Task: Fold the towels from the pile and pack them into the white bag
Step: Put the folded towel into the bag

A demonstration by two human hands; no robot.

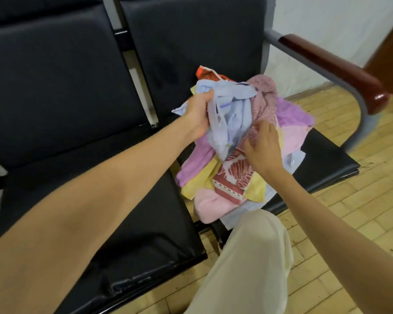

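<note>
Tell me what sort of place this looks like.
Probably a waiting area or office lobby: a row of linked black padded seats on a metal frame, a wood-capped armrest, and a tiled floor.

Black padded bench seats [55,91] with a red-brown armrest [340,71] are standing on yellowish floor tiles [361,211] before a white wall [327,30].

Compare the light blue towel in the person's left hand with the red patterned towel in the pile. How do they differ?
The light blue towel is plain and pale; the red patterned towel bears a white leaf-like design. The blue towel is bunched and lifted, gripped by the left hand; the red one lies flat in the pile on the black seat. The right hand holds neither. Both are still unfolded.
</note>
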